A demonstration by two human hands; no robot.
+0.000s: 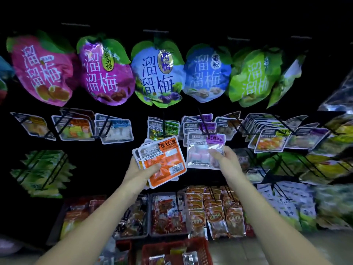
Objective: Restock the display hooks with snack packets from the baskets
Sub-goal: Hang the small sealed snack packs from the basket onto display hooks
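Note:
My left hand (142,169) grips a small stack of snack packets, an orange packet (164,161) on top. My right hand (223,159) pinches the lower right part of a purple-labelled clear packet (202,152), whose top edge is at the tip of a black display hook (205,127) with similar purple packets behind it. A red basket (198,247) with loose packets stands on the floor below my arms. Whether the purple packet hangs on the hook cannot be made out.
Large plum bags (158,77) hang in a row along the top. The hook row holds clear packets at left (74,129) and right (271,140). Green bags (42,173) hang lower left. Black bins (168,215) and hanging orange sachets (215,213) sit below.

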